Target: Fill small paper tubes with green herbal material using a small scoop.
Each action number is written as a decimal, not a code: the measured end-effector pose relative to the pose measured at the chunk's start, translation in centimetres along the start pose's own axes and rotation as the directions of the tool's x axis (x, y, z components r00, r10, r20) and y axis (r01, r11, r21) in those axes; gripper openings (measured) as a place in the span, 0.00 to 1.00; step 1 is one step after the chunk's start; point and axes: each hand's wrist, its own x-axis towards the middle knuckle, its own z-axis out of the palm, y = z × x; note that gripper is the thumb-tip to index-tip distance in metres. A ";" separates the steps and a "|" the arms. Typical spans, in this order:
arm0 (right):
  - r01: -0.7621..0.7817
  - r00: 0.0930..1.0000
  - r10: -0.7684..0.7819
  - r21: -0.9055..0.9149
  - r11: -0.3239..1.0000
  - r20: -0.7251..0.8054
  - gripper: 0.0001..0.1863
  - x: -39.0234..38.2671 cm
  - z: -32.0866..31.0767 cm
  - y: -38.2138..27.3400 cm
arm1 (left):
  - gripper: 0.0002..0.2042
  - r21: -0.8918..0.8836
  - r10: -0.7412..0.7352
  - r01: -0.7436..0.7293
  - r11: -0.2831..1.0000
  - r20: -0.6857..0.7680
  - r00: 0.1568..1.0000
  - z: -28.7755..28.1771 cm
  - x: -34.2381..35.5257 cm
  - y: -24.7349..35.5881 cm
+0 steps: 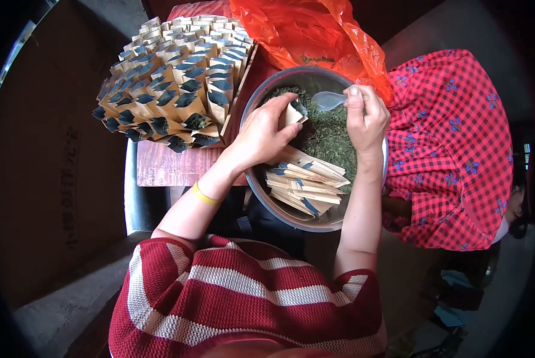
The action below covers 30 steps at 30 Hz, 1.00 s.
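My left hand (263,132) is closed around a small paper bag (294,115) whose dark-lined mouth is spread apart. Close to that mouth is the bowl of a translucent plastic spoon (326,101), its handle pinched in my right hand (369,116). Nothing can be made out on the spoon. Both hands are over a round metal basin (257,200) holding dried, chopped green leaves (332,140). A bundle of flat paper bags (309,186) lies on the leaves on the basin's near side, below my left hand.
Many upright paper bags (175,83) with dark-lined mouths crowd a tray at the far left, on a reddish table (172,166). Behind the basin lies an orange plastic bag (297,30) with some leaves inside. A person in red checked clothing (452,143) is close on the right.
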 end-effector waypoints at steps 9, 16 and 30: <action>-0.041 0.871 -0.035 0.142 0.989 0.490 0.12 -0.6 1.0 -1.5 | 0.29 -0.050 0.003 -0.004 0.999 -0.024 1.000 -0.2 0.0 0.3; -0.069 0.836 -0.028 0.156 0.985 0.547 0.06 -0.4 0.7 -1.8 | 0.39 -0.420 -0.107 0.114 0.900 0.042 0.993 -0.7 -0.1 0.6; 0.087 0.846 -0.101 0.051 0.995 0.523 0.10 0.3 -1.0 -4.0 | 0.10 -0.457 -0.029 0.118 0.881 0.198 0.980 -0.5 -0.2 0.0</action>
